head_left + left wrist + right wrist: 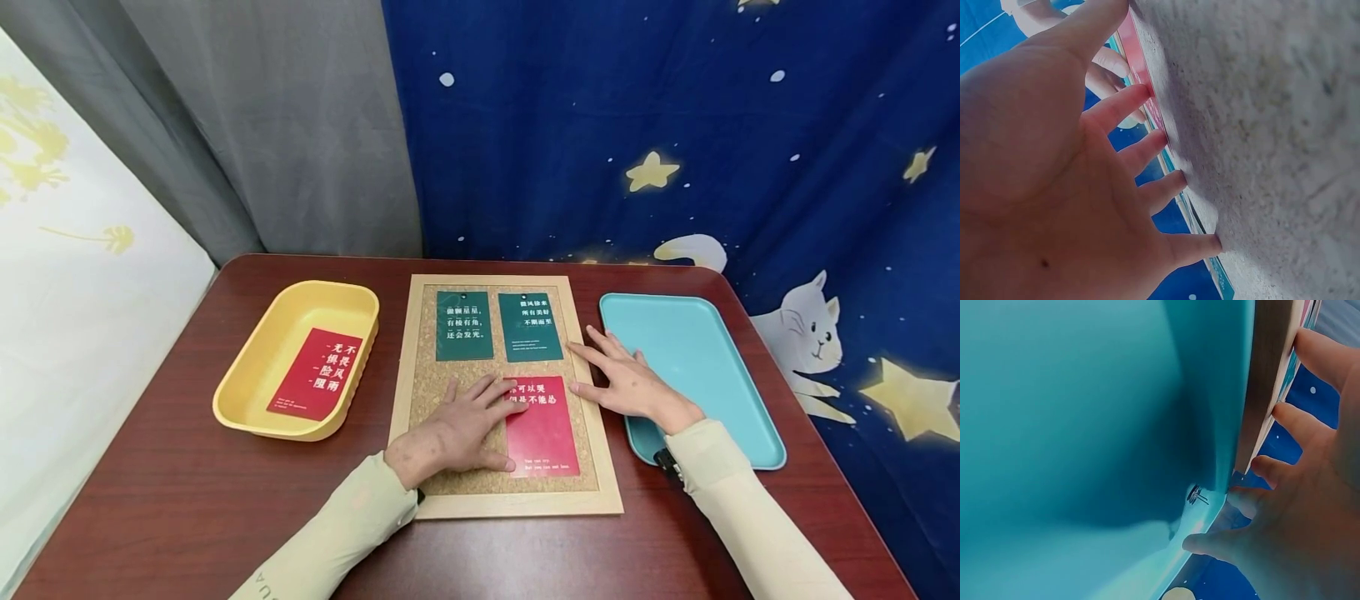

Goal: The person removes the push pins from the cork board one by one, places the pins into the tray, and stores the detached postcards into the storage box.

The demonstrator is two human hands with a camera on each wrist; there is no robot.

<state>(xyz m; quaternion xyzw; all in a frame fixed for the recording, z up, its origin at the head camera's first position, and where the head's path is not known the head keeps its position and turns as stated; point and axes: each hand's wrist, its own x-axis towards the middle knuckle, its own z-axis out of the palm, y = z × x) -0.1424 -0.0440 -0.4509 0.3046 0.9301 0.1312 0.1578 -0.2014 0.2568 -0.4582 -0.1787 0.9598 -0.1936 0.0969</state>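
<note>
My left hand (459, 429) lies with spread fingers on a wood-framed cork board (427, 396). Its thumb and foremost fingertips reach over the left edge of a red card (551, 437) with white lettering, covering part of the text. Two green cards (465, 342) hang side by side on the board's upper half, each with a small dark spot at its top edge. My right hand (633, 383), fingers spread, touches the board's right frame with thumb and index finger. Its other fingers are over the rim of a blue tray (712, 375). Neither hand grips anything.
On the left stands a yellow basket (300, 302) with another red card (318, 375) inside. Small dark pins (1195, 495) lie in a corner of the blue tray, seen from the right wrist. Curtains (525, 125) hang behind the brown table (165, 483).
</note>
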